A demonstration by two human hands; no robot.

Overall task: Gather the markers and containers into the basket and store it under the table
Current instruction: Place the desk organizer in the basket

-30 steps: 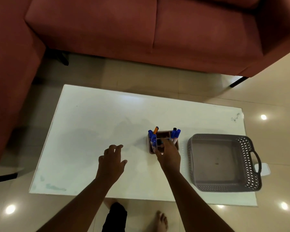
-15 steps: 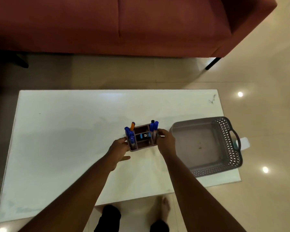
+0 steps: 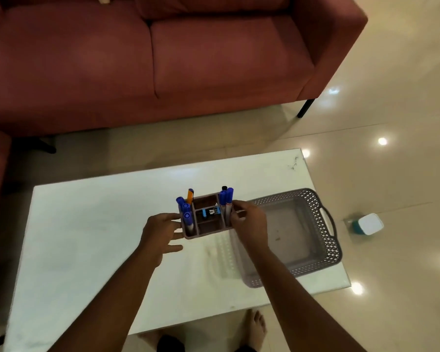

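Currently, the organizer [image 3: 205,216] of markers [image 3: 186,212] is gripped at both ends — left hand [image 3: 160,235], right hand [image 3: 250,223] — just left of the basket [image 3: 313,229].

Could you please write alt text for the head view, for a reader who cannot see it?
Both hands, left and right, hold a brown organizer of markers over a white table, beside an empty grey basket. A red sofa stands behind.

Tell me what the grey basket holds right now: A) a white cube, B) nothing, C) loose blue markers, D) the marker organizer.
B: the basket shows only its bare floor, while the marker organizer sits outside it between the left hand and right hand.
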